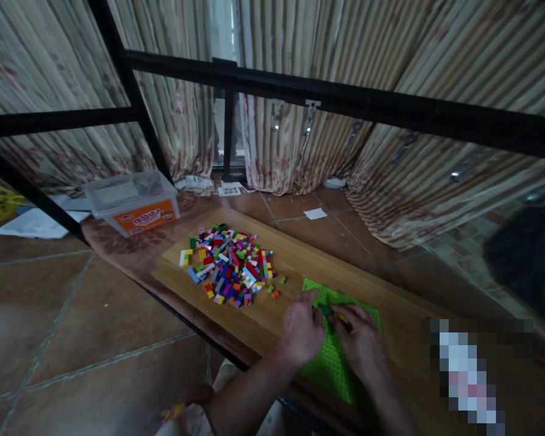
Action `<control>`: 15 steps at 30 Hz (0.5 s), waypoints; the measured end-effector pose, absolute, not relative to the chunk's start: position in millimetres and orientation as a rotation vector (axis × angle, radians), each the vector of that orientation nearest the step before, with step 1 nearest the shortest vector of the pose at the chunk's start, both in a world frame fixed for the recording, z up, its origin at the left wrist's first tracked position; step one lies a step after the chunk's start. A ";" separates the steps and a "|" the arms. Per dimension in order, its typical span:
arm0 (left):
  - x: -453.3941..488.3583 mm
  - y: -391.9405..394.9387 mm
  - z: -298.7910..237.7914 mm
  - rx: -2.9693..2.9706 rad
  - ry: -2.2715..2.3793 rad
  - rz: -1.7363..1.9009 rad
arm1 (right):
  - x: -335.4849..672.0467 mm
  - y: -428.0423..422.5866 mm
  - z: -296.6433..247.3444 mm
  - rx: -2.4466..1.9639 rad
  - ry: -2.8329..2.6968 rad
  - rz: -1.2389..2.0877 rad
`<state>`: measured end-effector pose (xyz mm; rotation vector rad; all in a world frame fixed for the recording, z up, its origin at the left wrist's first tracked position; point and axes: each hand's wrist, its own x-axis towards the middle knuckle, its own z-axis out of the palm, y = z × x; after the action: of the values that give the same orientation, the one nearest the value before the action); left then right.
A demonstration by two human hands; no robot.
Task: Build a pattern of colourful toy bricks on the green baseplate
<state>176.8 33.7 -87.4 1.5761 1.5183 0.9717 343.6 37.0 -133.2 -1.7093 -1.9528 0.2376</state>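
A bright green studded baseplate [333, 357] lies on the wooden board, under both my hands. A small dark green toy brick [326, 310] shows between the hands, over the plate. My right hand [362, 342] is closed, its fingertips on this brick, and a yellow piece [344, 320] shows beneath its fingers. My left hand [303, 324] is closed over the plate's left side, with its fingers curled close to the dark green brick. What the left fingers hold, if anything, is hidden.
A heap of mixed coloured bricks [231, 263] spreads over the wooden board [295, 242], left of the plate. Behind it stands a clear plastic box [134, 200] with an orange label. A black metal bar [327, 88] crosses in front of the curtains. A pixelated patch covers the lower right.
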 end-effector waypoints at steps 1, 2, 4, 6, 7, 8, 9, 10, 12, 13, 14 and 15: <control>176.6 32.8 -87.0 1.563 1.494 0.991 | 346.1 38.1 -134.3 -1.709 -1.946 0.236; 176.4 32.1 -86.6 1.551 1.469 1.011 | 348.9 39.3 -135.2 -1.712 -1.938 0.232; 176.0 30.7 -85.7 1.528 1.420 1.045 | 353.8 42.0 -135.8 -1.719 -1.922 0.224; 175.2 29.7 -83.9 1.501 1.378 1.084 | 354.3 43.7 -133.6 -1.733 -1.891 0.199; 174.3 29.3 -82.5 1.484 1.359 1.111 | 352.0 43.9 -131.5 -1.740 -1.869 0.183; 173.2 29.0 -80.6 1.468 1.341 1.142 | 347.8 43.6 -128.7 -1.744 -1.845 0.172; 171.6 28.8 -78.4 1.450 1.324 1.178 | 341.7 42.8 -125.6 -1.745 -1.816 0.168; 169.6 28.6 -75.7 1.430 1.306 1.216 | 334.0 41.7 -122.4 -1.739 -1.795 0.182; 164.7 28.6 -69.7 1.380 1.282 1.291 | 315.1 39.3 -117.2 -1.696 -1.783 0.260; 161.9 28.6 -66.6 1.355 1.278 1.322 | 304.6 38.7 -115.7 -1.660 -1.796 0.311; 159.1 28.8 -63.7 1.331 1.278 1.348 | 293.8 38.8 -115.1 -1.617 -1.816 0.350; 156.3 29.0 -61.0 1.310 1.279 1.372 | 282.9 39.7 -115.3 -1.576 -1.838 0.373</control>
<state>156.3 29.0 -61.0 1.3100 1.2790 1.3722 282.9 39.7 -115.3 -1.5762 -1.8377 0.3733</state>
